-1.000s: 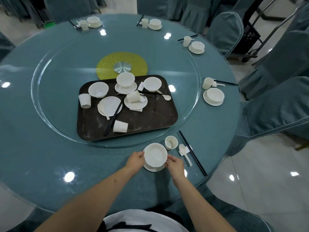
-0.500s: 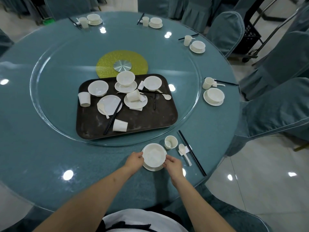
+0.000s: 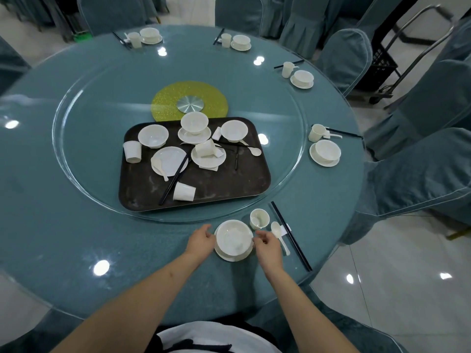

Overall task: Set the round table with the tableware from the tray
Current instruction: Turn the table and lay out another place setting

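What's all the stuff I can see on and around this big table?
Round table: one, teal under glass, fills the view.
Glass turntable: one, clear, centre, with a yellow disc under it.
Tray: one, dark brown, on the turntable.
Tableware on the tray: white bowls, plates, cups, spoons, black chopsticks, jumbled.
Near setting: white bowl on a saucer, cup, spoon, black chopsticks.
Finished settings: four, white, along the far and right edges.
Chairs: several, teal covers, around the table.
Cart: one, metal, upper right.
Left hand: beside the bowl's left side.
Right hand: at the bowl's right rim.
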Available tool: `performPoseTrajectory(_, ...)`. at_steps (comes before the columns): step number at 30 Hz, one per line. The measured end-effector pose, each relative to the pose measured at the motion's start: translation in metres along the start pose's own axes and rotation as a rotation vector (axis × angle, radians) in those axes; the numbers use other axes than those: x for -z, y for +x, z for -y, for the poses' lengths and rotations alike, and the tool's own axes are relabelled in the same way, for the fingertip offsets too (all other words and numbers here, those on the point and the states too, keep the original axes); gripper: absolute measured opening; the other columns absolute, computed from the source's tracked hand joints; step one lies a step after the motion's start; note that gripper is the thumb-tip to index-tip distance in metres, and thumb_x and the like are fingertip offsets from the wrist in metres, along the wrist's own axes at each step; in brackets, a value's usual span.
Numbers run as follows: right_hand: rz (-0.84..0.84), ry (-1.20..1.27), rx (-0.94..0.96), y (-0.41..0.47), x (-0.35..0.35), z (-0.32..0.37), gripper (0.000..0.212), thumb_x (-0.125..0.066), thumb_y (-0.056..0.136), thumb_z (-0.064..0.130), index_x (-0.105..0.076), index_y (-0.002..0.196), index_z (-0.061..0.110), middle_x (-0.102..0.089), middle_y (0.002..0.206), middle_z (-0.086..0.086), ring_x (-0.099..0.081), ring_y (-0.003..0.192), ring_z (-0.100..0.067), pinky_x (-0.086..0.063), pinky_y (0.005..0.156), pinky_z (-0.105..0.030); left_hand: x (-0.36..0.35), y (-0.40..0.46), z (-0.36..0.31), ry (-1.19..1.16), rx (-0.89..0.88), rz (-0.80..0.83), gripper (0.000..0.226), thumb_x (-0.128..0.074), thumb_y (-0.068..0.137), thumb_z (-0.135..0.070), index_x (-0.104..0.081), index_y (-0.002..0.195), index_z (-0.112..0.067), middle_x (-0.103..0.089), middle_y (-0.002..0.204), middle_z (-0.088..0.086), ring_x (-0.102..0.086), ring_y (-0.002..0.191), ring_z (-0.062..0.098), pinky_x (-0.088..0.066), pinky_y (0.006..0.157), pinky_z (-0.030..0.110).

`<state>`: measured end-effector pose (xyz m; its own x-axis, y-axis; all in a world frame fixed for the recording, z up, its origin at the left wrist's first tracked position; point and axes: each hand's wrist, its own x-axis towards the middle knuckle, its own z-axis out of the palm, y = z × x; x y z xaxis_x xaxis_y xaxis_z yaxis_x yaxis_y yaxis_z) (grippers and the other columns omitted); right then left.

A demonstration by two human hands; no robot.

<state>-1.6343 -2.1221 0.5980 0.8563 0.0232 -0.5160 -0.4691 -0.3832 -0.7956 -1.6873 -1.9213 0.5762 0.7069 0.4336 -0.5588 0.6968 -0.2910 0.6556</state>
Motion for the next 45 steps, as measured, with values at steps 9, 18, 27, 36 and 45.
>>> performPoseTrajectory(9,0.136,-0.047,0.103,0.003,-0.018,0.049,0.022,-0.057,0.095,0.013,-0.066,0.115,0.018,-0.072,0.106,0.000,-0.070,0.094,-0.018,-0.058,0.089,-0.038,0.045,-0.009,-0.017,0.022,-0.092,-0.136,0.040,-0.046,0.096,-0.019,-0.054,0.135,-0.014,-0.062,0.119,0.009,-0.058,0.112,0.026,-0.047,0.094,0.034)
performPoseTrajectory(18,0.264,-0.293,0.296,-0.018,-0.042,0.126,0.030,-0.055,0.094,0.012,-0.065,0.121,0.015,-0.070,0.108,-0.002,-0.068,0.095,-0.021,-0.055,0.086,-0.036,0.131,-0.031,-0.048,0.242,-0.262,-0.297,0.041,-0.041,0.097,-0.026,-0.055,0.133,-0.013,-0.057,0.119,0.012,-0.057,0.110,0.028,-0.046,0.093,0.035)
performPoseTrajectory(27,0.167,-0.771,0.608,-0.078,-0.045,0.190,0.044,-0.054,0.093,0.021,-0.054,0.136,0.011,-0.052,0.131,-0.013,-0.056,0.117,-0.032,-0.047,0.100,-0.039,0.215,-0.092,-0.061,0.654,-0.425,-0.493,0.035,-0.038,0.100,-0.033,-0.049,0.131,-0.020,-0.050,0.123,0.008,-0.052,0.113,0.031,-0.050,0.085,0.046)
performPoseTrajectory(36,-0.149,-1.017,0.775,-0.182,-0.019,0.179,0.056,-0.053,0.097,0.034,-0.038,0.149,0.019,-0.030,0.158,-0.010,-0.034,0.142,-0.035,-0.034,0.111,-0.051,0.251,-0.187,-0.046,0.796,-0.595,-0.655,0.044,-0.043,0.098,-0.032,-0.044,0.140,-0.019,-0.049,0.133,0.008,-0.053,0.115,0.032,-0.047,0.088,0.045)
performPoseTrajectory(45,-0.346,-1.064,0.766,-0.282,0.018,0.160,0.072,-0.037,0.100,0.058,-0.008,0.161,0.033,0.007,0.171,-0.006,0.001,0.157,-0.032,-0.009,0.124,-0.056,0.240,-0.281,-0.041,0.843,-0.791,-0.753,0.054,-0.038,0.097,-0.043,-0.036,0.147,-0.024,-0.038,0.151,0.008,-0.040,0.134,0.029,-0.034,0.109,0.047)
